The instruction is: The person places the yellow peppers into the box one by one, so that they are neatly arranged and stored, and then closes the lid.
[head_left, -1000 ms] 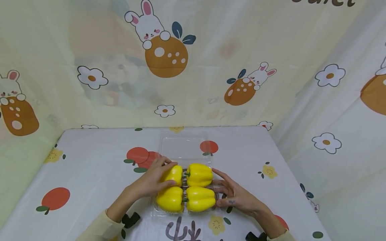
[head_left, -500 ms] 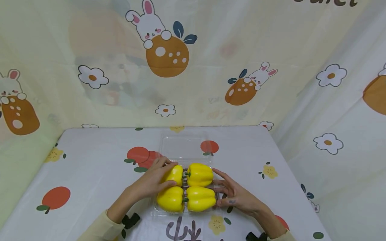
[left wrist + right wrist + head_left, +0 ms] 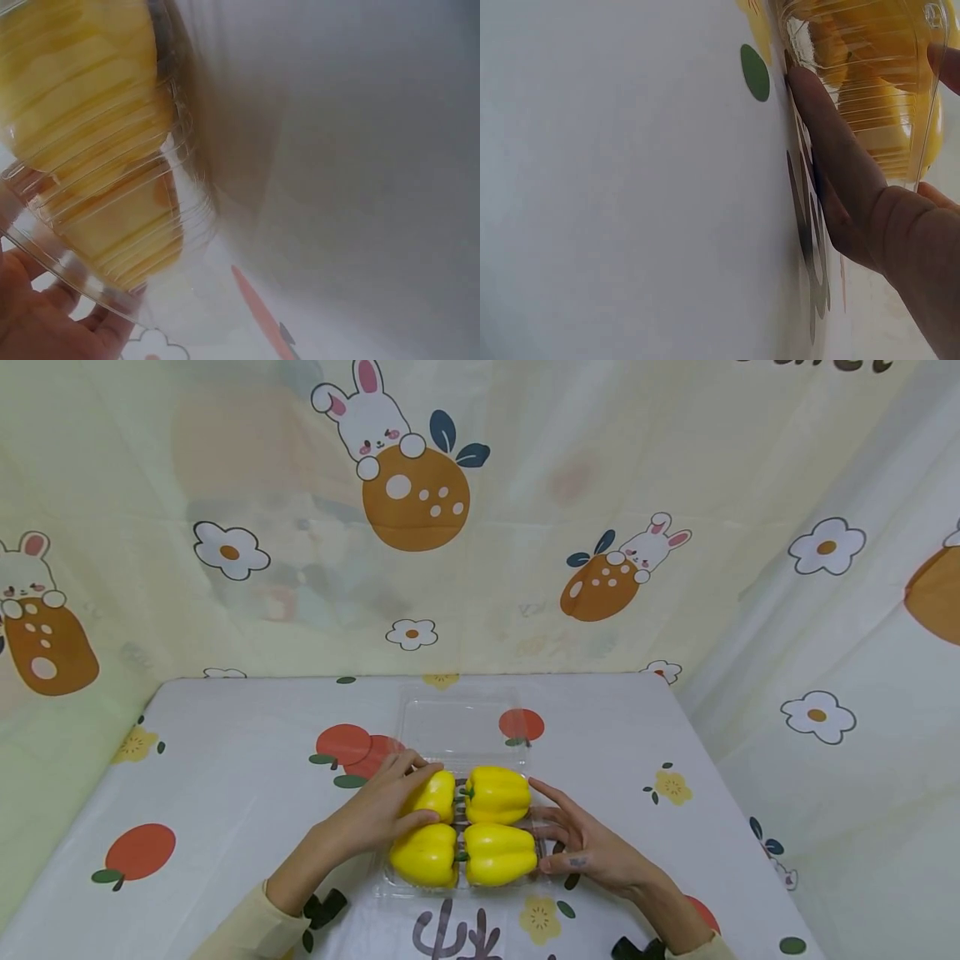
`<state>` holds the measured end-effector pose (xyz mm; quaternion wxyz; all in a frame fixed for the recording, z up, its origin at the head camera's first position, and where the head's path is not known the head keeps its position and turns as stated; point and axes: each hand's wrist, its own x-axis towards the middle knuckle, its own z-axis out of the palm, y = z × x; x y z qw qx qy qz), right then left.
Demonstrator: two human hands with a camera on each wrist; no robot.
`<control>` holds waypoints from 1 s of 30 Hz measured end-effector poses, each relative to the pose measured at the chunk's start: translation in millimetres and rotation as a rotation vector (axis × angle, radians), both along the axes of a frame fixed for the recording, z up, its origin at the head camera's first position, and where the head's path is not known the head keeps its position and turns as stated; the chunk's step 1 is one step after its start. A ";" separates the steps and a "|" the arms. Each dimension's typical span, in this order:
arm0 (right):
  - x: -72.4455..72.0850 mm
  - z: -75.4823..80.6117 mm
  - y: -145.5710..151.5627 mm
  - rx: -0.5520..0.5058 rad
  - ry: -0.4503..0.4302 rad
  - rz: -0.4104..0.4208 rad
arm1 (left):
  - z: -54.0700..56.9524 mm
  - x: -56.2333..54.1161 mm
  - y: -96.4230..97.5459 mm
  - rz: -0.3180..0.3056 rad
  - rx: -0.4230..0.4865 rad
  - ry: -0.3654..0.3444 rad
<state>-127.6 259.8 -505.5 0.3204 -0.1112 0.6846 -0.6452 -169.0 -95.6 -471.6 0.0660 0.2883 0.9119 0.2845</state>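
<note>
Several yellow bell peppers, among them the near right pepper (image 3: pixel 499 855) and near left pepper (image 3: pixel 423 856), sit in a clear plastic clamshell container (image 3: pixel 390 887) in the head view. My left hand (image 3: pixel 378 806) holds the far left pepper (image 3: pixel 437 795), its thumb on the near side and forefinger at the far side; its other fingers are at the container rim in the left wrist view. My right hand (image 3: pixel 588 852) touches the container's right side with extended fingers, beside the far right pepper (image 3: pixel 498 795). In the right wrist view one long digit (image 3: pixel 832 124) lies low along the container wall.
The container's transparent lid (image 3: pixel 457 727) lies open behind the peppers. A white fruit-print cloth (image 3: pixel 240 760) covers the table. Printed curtains (image 3: pixel 495 577) hang along the back and sides. Black straps (image 3: pixel 325 908) are near both wrists.
</note>
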 end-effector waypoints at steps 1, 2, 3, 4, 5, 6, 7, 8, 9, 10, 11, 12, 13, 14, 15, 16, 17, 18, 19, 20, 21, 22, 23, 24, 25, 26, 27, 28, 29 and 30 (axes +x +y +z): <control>-0.1 0.0 0.0 0.000 0.001 0.001 | 0.3 0.0 -0.2 -0.001 -0.002 0.003; -0.3 0.0 -0.1 0.001 0.002 0.002 | 0.5 0.0 -0.4 -0.003 -0.004 0.006; -0.3 0.0 -0.1 0.003 0.004 0.002 | 0.6 0.0 -0.5 -0.005 -0.007 0.011; -0.4 -0.1 0.0 0.005 0.006 0.002 | 0.7 0.0 -0.4 -0.008 -0.012 0.016; -0.3 -0.1 0.0 0.004 0.005 0.003 | 0.8 0.0 -0.3 -0.010 -0.017 0.022; -0.3 -0.2 0.0 0.004 0.005 0.003 | 0.9 0.0 -0.2 -0.012 -0.022 0.027; -0.2 -0.3 0.0 0.004 0.007 0.003 | 1.2 0.0 -0.1 -0.015 -0.024 0.031; -0.1 -0.4 0.1 0.004 0.008 0.004 | 1.3 0.1 0.0 -0.017 -0.026 0.035; 0.0 -0.5 0.1 0.003 0.010 0.005 | 1.4 0.1 0.1 -0.020 -0.027 0.037; 0.0 -0.5 0.1 0.002 0.011 0.006 | 1.4 0.0 0.1 -0.022 -0.026 0.038; 0.1 -0.6 0.2 0.000 0.013 0.007 | 1.5 -0.1 0.1 -0.024 -0.025 0.039; 0.2 -0.6 0.2 -0.001 0.015 0.008 | 1.6 -0.2 0.0 -0.025 -0.022 0.037; 0.2 -0.6 0.2 -0.001 0.017 0.008 | 1.7 -0.3 0.1 -0.024 -0.020 0.036; 0.2 -0.7 0.2 -0.002 0.016 0.008 | 1.8 -0.4 0.1 -0.022 -0.016 0.032; 0.1 -0.7 0.2 -0.002 0.015 0.007 | 1.9 -0.5 0.0 -0.020 -0.012 0.026; 0.1 -0.8 0.2 -0.001 0.015 0.007 | 2.0 -0.6 0.0 -0.016 -0.012 0.022; 0.0 -0.8 0.1 0.000 0.014 0.006 | 2.0 -0.7 0.0 -0.012 -0.011 0.018; -0.1 -0.9 0.0 0.002 0.014 0.006 | 1.8 -0.8 0.0 -0.009 -0.010 0.015; -0.2 -1.0 0.0 0.004 0.012 0.005 | 1.6 -0.9 0.0 -0.006 -0.011 0.013; -0.2 -1.0 -0.1 0.005 0.012 0.005 | 1.3 -1.0 -0.1 -0.005 -0.011 0.012; -0.2 -1.0 -0.3 0.008 0.014 0.005 | 1.0 -1.0 -0.2 -0.004 -0.010 0.011; -0.3 -1.0 -0.4 0.011 0.017 0.005 | 0.6 -1.1 -0.2 -0.002 -0.011 0.012; -0.3 -0.9 -0.4 0.012 0.018 0.005 | 0.2 -1.1 -0.3 -0.002 -0.007 0.012; -0.3 -0.9 -0.5 0.014 0.018 0.004 | -0.2 -1.1 -0.5 0.000 -0.005 0.013; -0.3 -0.9 -0.5 0.016 0.018 0.004 | -0.6 -1.2 -0.7 0.001 -0.003 0.014; -0.3 -0.9 -0.5 0.016 0.021 0.004 | -1.1 -1.3 -0.8 0.002 0.001 0.013; -0.3 -1.0 -0.3 0.016 0.023 0.005 | -1.5 -1.4 -0.9 0.004 0.005 0.011; -0.3 -1.0 -0.2 0.015 0.021 0.005 | -1.8 -1.5 -0.9 0.005 0.008 0.009; -0.3 -1.0 -0.1 0.014 0.020 0.005 | -2.1 -1.7 -1.0 0.006 0.010 0.007; -0.4 -1.0 -0.1 0.014 0.018 0.005 | -2.4 -1.9 -1.2 0.006 0.012 0.006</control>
